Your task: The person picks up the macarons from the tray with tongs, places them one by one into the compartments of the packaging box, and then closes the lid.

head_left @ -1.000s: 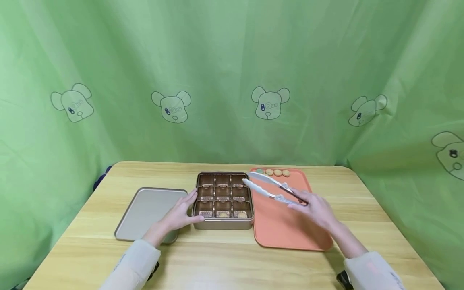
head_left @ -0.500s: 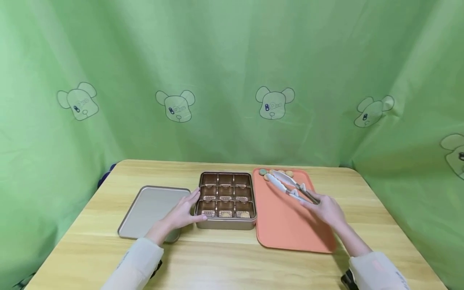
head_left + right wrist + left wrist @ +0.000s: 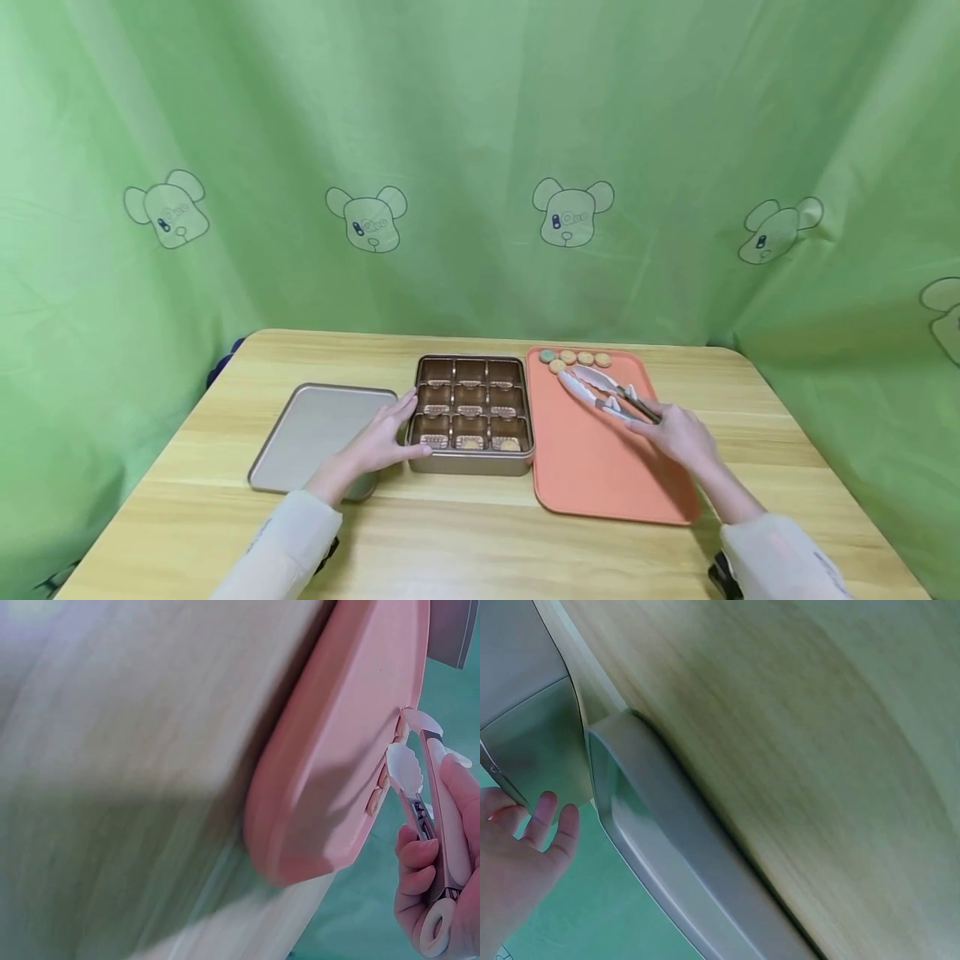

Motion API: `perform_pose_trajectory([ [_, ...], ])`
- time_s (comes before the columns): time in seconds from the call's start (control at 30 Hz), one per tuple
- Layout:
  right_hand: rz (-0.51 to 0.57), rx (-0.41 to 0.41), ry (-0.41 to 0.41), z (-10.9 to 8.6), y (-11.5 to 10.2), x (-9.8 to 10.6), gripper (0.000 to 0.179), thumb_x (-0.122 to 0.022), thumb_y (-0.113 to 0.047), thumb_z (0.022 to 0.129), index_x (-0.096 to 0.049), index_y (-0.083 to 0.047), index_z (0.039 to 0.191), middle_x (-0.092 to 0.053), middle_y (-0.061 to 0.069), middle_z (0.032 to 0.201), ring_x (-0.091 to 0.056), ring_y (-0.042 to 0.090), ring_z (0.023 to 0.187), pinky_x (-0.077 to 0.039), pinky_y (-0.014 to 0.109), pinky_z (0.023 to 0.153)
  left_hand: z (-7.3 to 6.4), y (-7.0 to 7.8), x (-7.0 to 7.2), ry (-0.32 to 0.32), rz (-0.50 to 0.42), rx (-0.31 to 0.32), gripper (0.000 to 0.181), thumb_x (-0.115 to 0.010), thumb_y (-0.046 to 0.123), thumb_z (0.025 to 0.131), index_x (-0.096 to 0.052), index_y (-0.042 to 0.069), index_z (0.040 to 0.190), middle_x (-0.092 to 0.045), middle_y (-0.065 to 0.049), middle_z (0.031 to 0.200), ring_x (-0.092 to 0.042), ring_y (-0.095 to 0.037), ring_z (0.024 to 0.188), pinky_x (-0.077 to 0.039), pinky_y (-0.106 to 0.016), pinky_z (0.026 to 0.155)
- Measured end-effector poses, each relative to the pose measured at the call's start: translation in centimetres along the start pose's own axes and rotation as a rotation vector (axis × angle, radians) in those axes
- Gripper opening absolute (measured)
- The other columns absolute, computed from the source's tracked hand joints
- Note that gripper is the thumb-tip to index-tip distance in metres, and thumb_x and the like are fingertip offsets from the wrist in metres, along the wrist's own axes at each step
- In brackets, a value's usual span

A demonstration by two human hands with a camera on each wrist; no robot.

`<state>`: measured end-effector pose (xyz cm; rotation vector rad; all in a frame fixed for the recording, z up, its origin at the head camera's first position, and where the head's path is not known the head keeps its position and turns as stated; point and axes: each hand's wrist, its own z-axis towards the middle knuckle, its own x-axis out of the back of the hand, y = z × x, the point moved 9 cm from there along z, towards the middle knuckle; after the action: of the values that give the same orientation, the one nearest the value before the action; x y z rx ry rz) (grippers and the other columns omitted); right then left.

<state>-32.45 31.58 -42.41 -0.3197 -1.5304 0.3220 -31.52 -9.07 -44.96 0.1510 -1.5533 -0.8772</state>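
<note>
My right hand (image 3: 678,435) grips the brown handles of a pair of tongs (image 3: 577,387) above the coral tray (image 3: 592,492). The two tong arms are spread, with their white tips close to the nearest tan cookie (image 3: 557,367). Behind it a green cookie (image 3: 547,356) and several tan cookies (image 3: 585,358) line the tray's far edge. My left hand (image 3: 378,443) rests at the near left corner of a square metal tin (image 3: 471,463), its fingers fairly straight. Brown compartments fill the tin; pale cookies (image 3: 510,445) sit in the front middle and front right ones.
A flat grey metal lid (image 3: 318,433) lies left of the tin, partly under the left forearm. The coral tray stands right beside the tin. All of it is on a wooden table (image 3: 465,542), with a green curtain (image 3: 465,275) behind and at the sides.
The tongs moved from over the tin's right edge to the cookies at the tray's back, then drew slightly back toward me. My left hand stayed at the tin.
</note>
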Motion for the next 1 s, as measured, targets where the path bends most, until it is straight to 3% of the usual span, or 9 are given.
perform_pose_trajectory([
  [0.17,-0.008,0.0,0.004,0.5,-0.3,-0.2,0.07,-0.063,-0.049,0.08,-0.047,-0.005,0.132,-0.053,0.035,0.113,-0.053,0.031,0.074,-0.04,0.034,0.051,0.1,-0.1,-0.1,-0.002,-0.012,0.004,0.093,-0.068,0.047,0.076,-0.023,-0.003,0.141,-0.01,-0.009,0.152,-0.013,-0.046,0.133,-0.01,-0.057,0.108],
  [0.43,-0.05,-0.013,0.009,1.1,-0.6,-0.8,0.074,-0.06,-0.054,0.08,-0.044,-0.007,0.134,-0.05,0.037,0.116,-0.056,0.045,0.088,-0.044,0.042,0.054,0.1,0.1,0.2,-0.005,-0.007,0.009,0.093,-0.067,0.046,0.077,-0.022,-0.004,0.141,-0.01,-0.01,0.152,-0.013,-0.047,0.133,-0.01,-0.058,0.108],
  [1.0,-0.046,0.039,0.086,0.6,-0.4,-0.7,0.071,-0.062,-0.051,0.08,-0.047,-0.005,0.132,-0.053,0.037,0.113,-0.057,0.045,0.087,-0.043,0.04,0.051,0.1,0.0,-0.1,-0.006,-0.008,-0.005,0.093,-0.067,0.046,0.076,-0.023,-0.005,0.14,-0.01,-0.012,0.152,-0.014,-0.044,0.134,-0.009,-0.057,0.109],
])
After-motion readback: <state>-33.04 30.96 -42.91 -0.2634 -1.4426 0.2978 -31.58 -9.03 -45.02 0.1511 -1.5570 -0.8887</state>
